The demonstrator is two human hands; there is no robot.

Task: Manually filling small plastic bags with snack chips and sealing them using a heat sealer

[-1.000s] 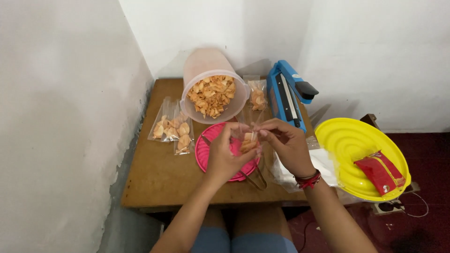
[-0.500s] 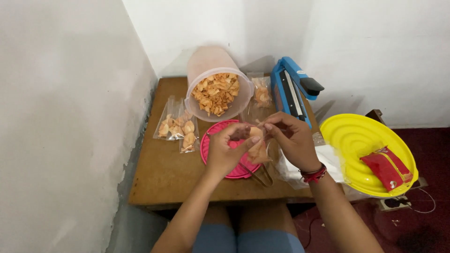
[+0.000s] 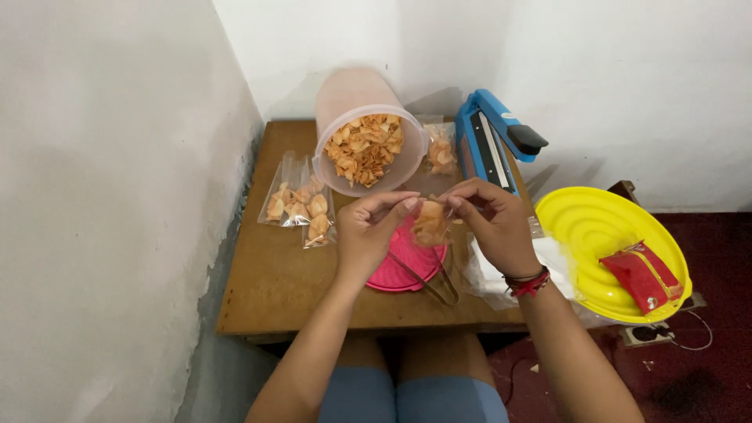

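Snack bag (image 3: 429, 222), a small clear pouch of orange crisps, sits pinched between both hands above the pink round scale (image 3: 411, 262) near the middle of the worktop (image 3: 266, 274). In the head view, the left hand (image 3: 372, 231) closes its fingertips on the pouch's left edge, and the right hand (image 3: 489, 223) nips the top on the right. Crisps could spill if the open mouth tips, since the grip is only at the edges. The tilted tub of crisps (image 3: 366, 149) just beyond looks liable to shed pieces if nudged. Filled bags (image 3: 301, 205) lie to the left; the blue sealer (image 3: 489, 145) stands far right.
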